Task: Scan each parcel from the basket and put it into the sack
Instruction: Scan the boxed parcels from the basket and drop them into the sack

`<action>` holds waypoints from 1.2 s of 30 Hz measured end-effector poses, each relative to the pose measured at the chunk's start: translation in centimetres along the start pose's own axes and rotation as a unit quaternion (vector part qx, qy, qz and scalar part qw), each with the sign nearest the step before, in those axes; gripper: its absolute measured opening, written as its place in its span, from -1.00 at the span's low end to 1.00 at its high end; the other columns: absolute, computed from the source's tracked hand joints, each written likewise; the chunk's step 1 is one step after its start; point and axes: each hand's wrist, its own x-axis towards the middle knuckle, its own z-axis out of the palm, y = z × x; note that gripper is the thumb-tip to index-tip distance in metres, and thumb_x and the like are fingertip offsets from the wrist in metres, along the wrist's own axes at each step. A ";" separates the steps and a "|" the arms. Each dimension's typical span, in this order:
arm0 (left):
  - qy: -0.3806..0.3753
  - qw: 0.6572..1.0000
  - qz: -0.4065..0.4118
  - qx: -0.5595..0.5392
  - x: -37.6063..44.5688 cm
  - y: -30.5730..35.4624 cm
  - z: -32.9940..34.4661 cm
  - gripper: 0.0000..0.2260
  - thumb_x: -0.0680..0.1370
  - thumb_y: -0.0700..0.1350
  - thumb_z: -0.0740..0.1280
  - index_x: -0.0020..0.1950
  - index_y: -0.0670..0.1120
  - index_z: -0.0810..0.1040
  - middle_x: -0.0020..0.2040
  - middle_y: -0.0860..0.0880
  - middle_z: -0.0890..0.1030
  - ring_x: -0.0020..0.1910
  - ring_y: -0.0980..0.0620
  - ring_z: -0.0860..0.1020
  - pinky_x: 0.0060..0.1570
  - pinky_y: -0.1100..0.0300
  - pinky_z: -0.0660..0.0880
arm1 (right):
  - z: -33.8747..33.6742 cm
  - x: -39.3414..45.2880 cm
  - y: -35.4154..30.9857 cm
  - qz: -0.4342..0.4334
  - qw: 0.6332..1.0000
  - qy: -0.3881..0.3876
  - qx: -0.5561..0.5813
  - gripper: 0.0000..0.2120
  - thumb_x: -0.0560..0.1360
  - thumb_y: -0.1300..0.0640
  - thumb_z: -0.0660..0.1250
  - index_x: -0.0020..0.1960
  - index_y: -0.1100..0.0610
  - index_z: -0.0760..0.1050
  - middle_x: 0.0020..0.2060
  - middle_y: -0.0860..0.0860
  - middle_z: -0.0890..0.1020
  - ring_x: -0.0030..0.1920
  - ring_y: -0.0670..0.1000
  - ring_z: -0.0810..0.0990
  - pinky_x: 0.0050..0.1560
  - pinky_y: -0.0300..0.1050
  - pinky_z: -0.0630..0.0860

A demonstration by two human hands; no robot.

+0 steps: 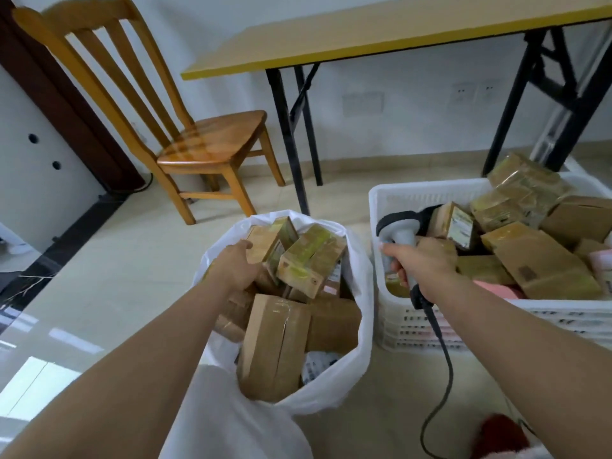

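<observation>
A white sack (359, 329) stands open on the floor, packed with several brown cardboard parcels. My left hand (236, 266) reaches into its far left side and grips a small taped parcel (265, 243) at the top of the pile. To the right stands a white plastic basket (427, 190) holding several more brown parcels and some pink ones. Over the basket's left end, my right hand (420, 263) grips the handle of a grey barcode scanner (395, 231), whose black cable trails down to the floor.
A wooden chair (212, 147) stands behind the sack at the left. A yellow-topped folding table (381, 31) with black legs spans the back, against the white wall. A red fuzzy object (500, 435) lies at the bottom right. Pale floor tiles surround the sack.
</observation>
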 end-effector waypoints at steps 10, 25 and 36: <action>0.017 0.997 -0.077 0.021 17.9 -6.9 -0.8 -0.51 0.58 -0.01 0.34 0.47 -0.15 0.36 0.38 -0.18 0.46 0.33 -0.19 0.45 0.25 0.03 0.41 | 11.3 17.1 -6.2 -0.089 0.968 0.004 -0.234 -0.78 0.44 0.17 0.47 -0.03 0.27 0.52 -0.30 0.15 0.65 -0.33 0.11 0.65 -0.26 -0.05 0.60; -0.015 0.969 -0.224 -0.102 31.8 -14.7 6.9 -0.61 0.71 -0.08 0.06 0.30 -0.34 0.50 0.32 -0.35 0.48 0.28 -0.27 0.44 0.25 0.03 0.35 | 21.7 28.6 -4.7 -0.044 0.934 -0.171 -0.311 -0.55 0.40 -0.01 0.53 0.11 0.21 0.43 -0.07 0.08 0.54 -0.08 0.08 0.54 -0.14 -0.09 0.42; -0.124 0.973 -0.169 -0.101 27.4 -14.0 6.4 -0.48 0.65 0.16 0.12 0.38 -0.21 0.48 0.37 -0.20 0.46 0.34 -0.21 0.42 0.31 0.05 0.31 | 20.2 26.0 -5.1 -0.062 0.951 -0.028 -0.302 -0.74 0.41 0.32 0.42 0.06 0.27 0.46 -0.20 0.11 0.50 -0.32 0.04 0.46 -0.43 -0.18 0.30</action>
